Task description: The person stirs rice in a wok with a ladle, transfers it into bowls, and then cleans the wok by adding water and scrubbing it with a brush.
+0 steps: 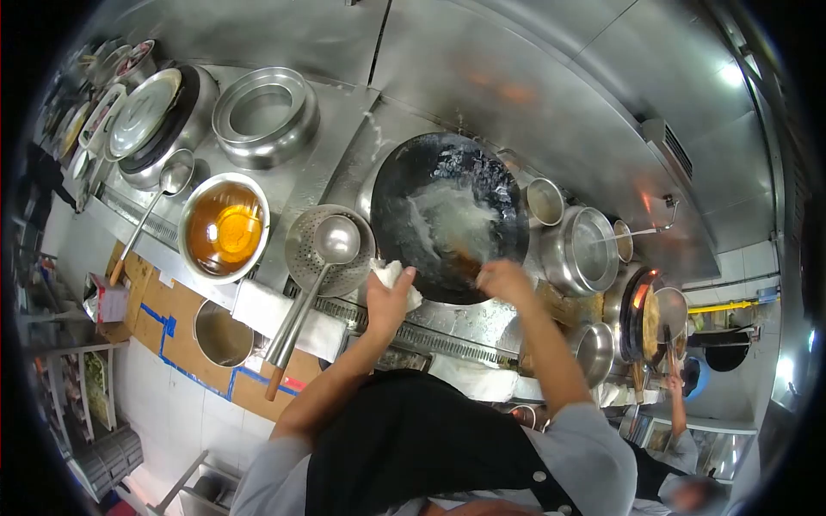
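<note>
A large black wok [400, 185] with cloudy, moving water in it sits on the steel range. My left hand [389, 301] is closed on a white cloth [389, 273] at the wok's lower left rim. Over the lower right rim, my right hand [508, 282] grips a brown brush [465, 267], blurred, whose end is in the water. Left of the wok, a ladle [336, 239] lies in a perforated strainer [301, 249], their handles pointing down toward me.
A bowl of amber oil [206, 225], a ringed steel pot [262, 150] and a lidded pot [146, 113] stand left. Steel pots [564, 258] stand right of the wok. At far right, a co-worker's arm [678, 404] reaches to a pan near a flame.
</note>
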Action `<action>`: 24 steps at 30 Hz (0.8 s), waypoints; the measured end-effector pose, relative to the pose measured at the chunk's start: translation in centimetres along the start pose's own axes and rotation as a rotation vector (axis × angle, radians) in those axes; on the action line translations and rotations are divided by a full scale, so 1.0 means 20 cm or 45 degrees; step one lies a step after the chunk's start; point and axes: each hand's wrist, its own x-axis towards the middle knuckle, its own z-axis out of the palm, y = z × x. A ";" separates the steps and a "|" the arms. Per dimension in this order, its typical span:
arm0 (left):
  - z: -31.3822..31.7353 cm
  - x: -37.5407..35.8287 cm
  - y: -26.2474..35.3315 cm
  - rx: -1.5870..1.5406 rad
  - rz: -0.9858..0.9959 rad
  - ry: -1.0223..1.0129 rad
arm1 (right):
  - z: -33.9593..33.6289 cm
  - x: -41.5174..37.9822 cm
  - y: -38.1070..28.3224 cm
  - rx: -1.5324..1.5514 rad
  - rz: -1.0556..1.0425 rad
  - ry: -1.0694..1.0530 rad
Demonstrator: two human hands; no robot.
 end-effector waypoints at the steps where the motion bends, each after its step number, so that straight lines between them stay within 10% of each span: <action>1: 0.00 -0.02 -0.04 0.077 0.102 0.055 | -0.07 0.16 0.04 -0.064 0.069 0.055; 5: -0.05 0.06 -0.13 0.089 -0.164 -0.127 | -0.11 0.65 -0.14 0.240 -0.008 0.665; 14: -0.01 -0.04 0.04 -0.002 -0.021 -0.015 | 0.15 -0.27 0.01 -0.046 -0.105 0.118; 18: -0.02 0.00 -0.07 0.235 0.088 -0.041 | -0.21 0.13 0.30 -0.131 0.321 0.449; 24: -0.03 0.03 -0.06 -0.036 -0.087 -0.198 | 0.21 0.43 -0.07 0.044 -0.063 0.672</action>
